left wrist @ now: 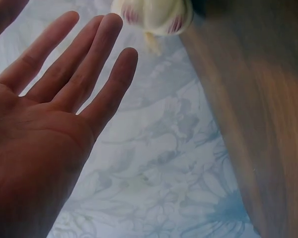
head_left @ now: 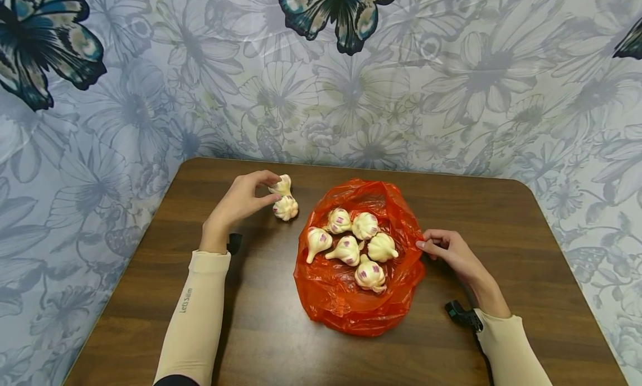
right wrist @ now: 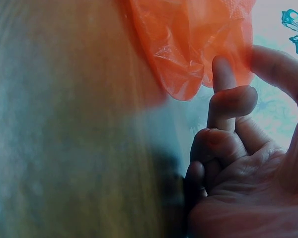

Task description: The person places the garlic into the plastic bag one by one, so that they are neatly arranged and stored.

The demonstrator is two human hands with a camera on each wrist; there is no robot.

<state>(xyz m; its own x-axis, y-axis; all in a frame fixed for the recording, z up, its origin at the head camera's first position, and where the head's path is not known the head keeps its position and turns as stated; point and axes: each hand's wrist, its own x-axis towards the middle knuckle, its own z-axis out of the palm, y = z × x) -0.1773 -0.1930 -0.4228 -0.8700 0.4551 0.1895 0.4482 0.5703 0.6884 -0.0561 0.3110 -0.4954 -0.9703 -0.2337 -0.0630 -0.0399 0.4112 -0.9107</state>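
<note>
My left hand (head_left: 239, 201) is at the back left of the table, thumb and fingers spread beside two garlic bulbs. The farther garlic bulb (head_left: 282, 185) lies right at the fingertips, and the nearer garlic bulb (head_left: 286, 208) touches it. In the left wrist view the fingers (left wrist: 89, 69) are straight, with a purple-streaked bulb (left wrist: 156, 15) past their tips. A red plastic bag (head_left: 341, 311) lies spread at the middle, several garlic bulbs (head_left: 347, 250) on it. My right hand (head_left: 458, 258) pinches the bag's right edge between thumb and index finger; its other fingers are curled.
The brown wooden table (head_left: 481, 208) has rounded far corners. Behind it and along both sides hangs a pale flowered cloth (head_left: 351, 107) with large butterflies. A small black wrist camera (head_left: 462, 314) sits at the right wrist, close over the table.
</note>
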